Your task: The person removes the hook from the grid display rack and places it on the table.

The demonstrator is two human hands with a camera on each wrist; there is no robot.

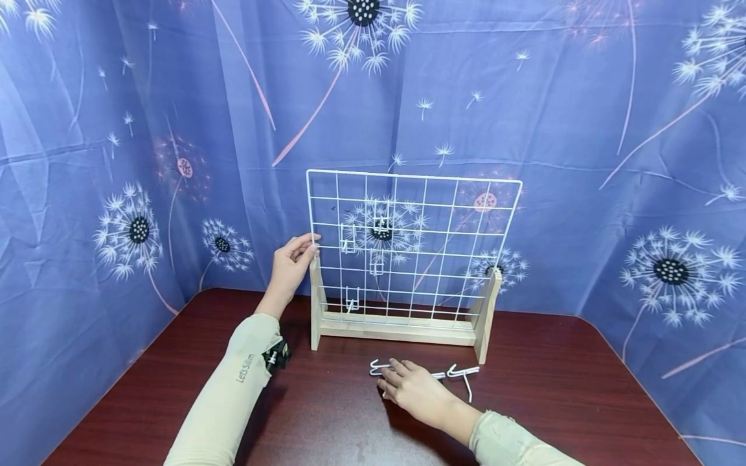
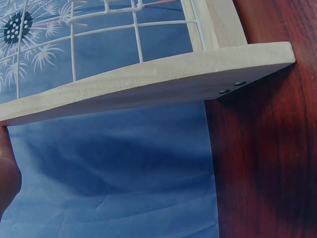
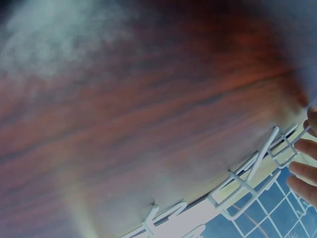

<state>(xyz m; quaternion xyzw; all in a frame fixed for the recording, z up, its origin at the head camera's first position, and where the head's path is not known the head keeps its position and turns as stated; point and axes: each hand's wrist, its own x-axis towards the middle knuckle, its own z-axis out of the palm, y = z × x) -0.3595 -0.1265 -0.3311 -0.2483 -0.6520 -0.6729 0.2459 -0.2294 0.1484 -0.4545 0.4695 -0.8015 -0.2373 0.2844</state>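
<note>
At the left side of the upright white wire grid [image 1: 411, 252], my left hand [image 1: 291, 262] pinches the frame between thumb and fingers, just above the wooden stand's [image 1: 402, 331] left post. In the left wrist view, only a fingertip [image 2: 9, 181] shows beside the post [image 2: 148, 77]. Several white wire hooks hang on the grid's left half, one of them low down [image 1: 352, 301]. My right hand [image 1: 419, 391] reaches palm down over a row of white wire hooks [image 1: 463, 372] on the table. Its spread fingers [image 3: 304, 171] touch the leftmost hook [image 3: 286, 151], which they partly cover.
The dark red wooden table [image 1: 553, 401] runs back to a blue curtain [image 1: 250, 77] printed with dandelions, which closes in the back and both sides. A black wrist camera [image 1: 276, 355] is strapped to the left forearm.
</note>
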